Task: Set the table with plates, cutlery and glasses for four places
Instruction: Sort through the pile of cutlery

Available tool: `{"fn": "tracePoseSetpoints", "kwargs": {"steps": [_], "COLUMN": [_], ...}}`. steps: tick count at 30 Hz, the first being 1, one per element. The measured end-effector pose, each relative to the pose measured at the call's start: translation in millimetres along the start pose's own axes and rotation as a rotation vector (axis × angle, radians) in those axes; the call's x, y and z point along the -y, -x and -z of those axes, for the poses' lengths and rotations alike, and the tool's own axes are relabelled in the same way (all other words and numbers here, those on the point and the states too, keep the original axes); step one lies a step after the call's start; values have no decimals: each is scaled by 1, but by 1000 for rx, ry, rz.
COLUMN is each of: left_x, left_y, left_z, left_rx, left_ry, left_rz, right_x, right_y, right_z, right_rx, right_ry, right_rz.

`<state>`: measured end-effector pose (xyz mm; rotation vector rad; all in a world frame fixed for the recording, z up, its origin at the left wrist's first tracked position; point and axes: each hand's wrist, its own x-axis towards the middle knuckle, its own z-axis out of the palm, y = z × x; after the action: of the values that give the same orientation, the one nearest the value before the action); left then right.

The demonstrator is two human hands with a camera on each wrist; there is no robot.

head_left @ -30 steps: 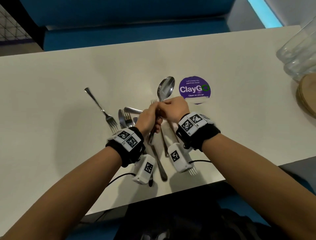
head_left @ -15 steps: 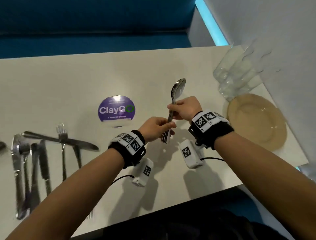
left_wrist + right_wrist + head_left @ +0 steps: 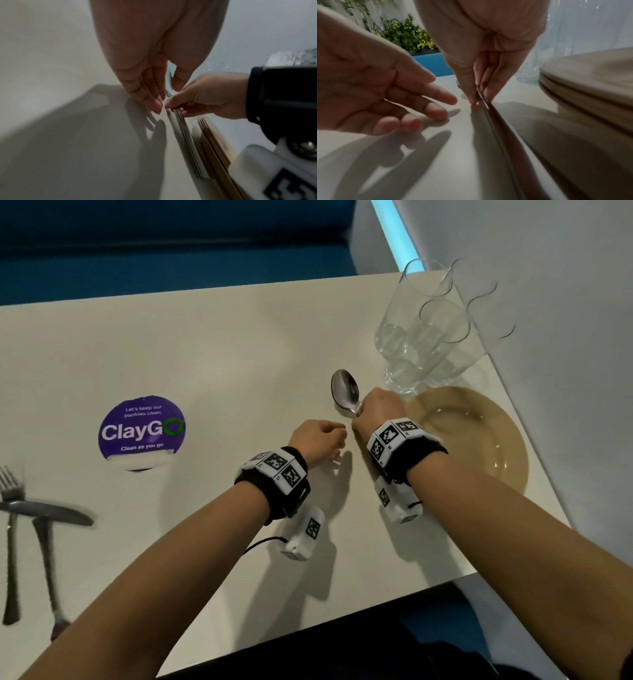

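Our right hand (image 3: pixel 378 409) pinches a bundle of cutlery (image 3: pixel 187 136) beside the plates (image 3: pixel 479 436). Our left hand (image 3: pixel 318 441) hangs loose, holding nothing.

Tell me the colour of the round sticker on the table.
Purple, with white "ClayGo" lettering and a green ring for the final O: the sticker shows best in the head view.

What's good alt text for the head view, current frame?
The right hand grips a bundle of spoons low over the white table, beside a beige plate and clustered empty glasses. The left hand hovers alongside, holding nothing.
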<state>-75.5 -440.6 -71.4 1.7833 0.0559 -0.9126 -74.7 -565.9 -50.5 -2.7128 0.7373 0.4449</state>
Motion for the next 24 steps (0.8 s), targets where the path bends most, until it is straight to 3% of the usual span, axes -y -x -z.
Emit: {"fn": "tracePoseSetpoints", "kwargs": {"steps": [12, 18, 24], "left_x": [-28, -38, -38], "left_y": [-24, -31, -29], "left_z": [-26, -33, -35], "left_rx": [46, 70, 73], "left_ry": [133, 4, 36], "left_rz": [18, -28, -38], "right_x": [-24, -27, -29], "right_y": [2, -7, -9], "right_z": [-3, -1, -1], "right_rx": [-23, -26, -17], "right_ry": [-55, -9, 24], "right_rz": [15, 43, 62]}}
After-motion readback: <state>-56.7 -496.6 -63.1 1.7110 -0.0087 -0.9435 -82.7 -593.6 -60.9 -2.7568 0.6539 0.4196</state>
